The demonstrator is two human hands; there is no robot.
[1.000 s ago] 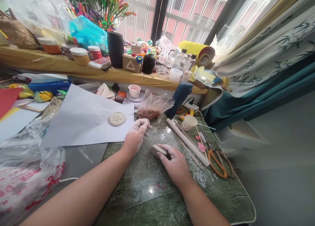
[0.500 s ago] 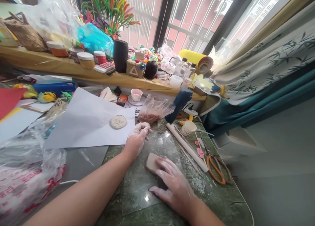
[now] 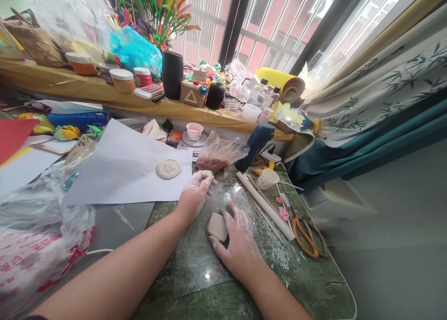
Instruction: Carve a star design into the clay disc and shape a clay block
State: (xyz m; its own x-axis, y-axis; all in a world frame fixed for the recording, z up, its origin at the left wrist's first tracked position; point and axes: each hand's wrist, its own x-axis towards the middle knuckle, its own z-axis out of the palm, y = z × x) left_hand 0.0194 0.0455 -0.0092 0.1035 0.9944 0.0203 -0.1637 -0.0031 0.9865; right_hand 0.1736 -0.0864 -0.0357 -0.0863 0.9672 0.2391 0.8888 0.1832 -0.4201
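Observation:
A small grey slab of clay (image 3: 217, 227) with angular edges lies on a clear sheet (image 3: 195, 269) on the table. My right hand (image 3: 240, 243), dusted white, rests around its right side, thumb at the lower edge and fingers stretched along the far side. My left hand (image 3: 196, 190), also powdery, is closed above the sheet's far left corner, its fingers curled; whatever they hold, if anything, is hidden. Just beyond it, a round clay disc (image 3: 168, 169) with a star drawn on it lies on white paper (image 3: 118, 171).
To the right are a rolling pin (image 3: 265, 206), thin sticks, a paper cup (image 3: 267, 178) and orange-handled scissors (image 3: 305, 238). A plastic bag of brown material (image 3: 213, 159) lies behind my left hand. Jars and craft items crowd the sill (image 3: 139, 103). Crumpled plastic (image 3: 45, 236) is at left.
My right hand has turned and moved up, its thumb now closer against the clay slab. The slab shows more of its top and looks turned. My left hand has barely moved.

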